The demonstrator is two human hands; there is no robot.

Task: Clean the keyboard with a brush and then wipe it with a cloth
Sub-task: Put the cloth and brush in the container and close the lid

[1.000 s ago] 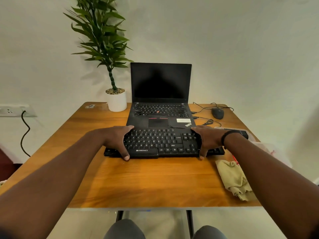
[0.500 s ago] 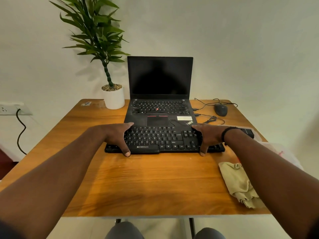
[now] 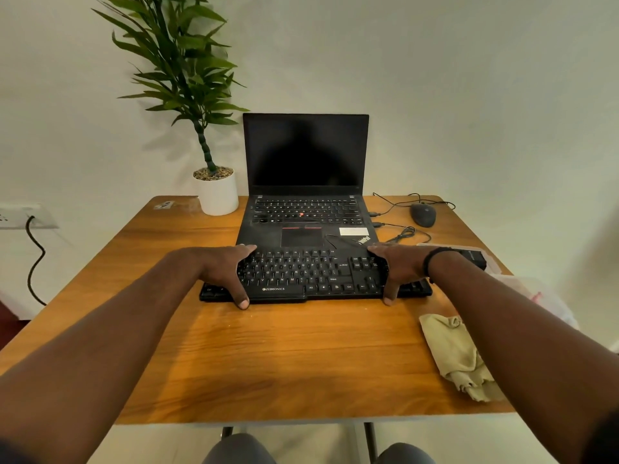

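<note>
Both hands grip the black keyboard [image 3: 315,277] lying crosswise on the table [image 3: 268,356], left hand [image 3: 222,269] and right hand [image 3: 397,267] clasping opposite ends, cloth [image 3: 459,356] nearer the right, brush apparently unseen.

— What sort of room is it?
— A plain off-white wall [image 3: 435,78] stands behind a wooden tabletop [image 3: 284,356] on dark metal legs [image 3: 370,440].
— Anything on the wall?
— A white socket plate [image 3: 23,216] at the left, with a black cable [image 3: 35,262] hanging from it. The floor [image 3: 160,443] is pale.
</note>
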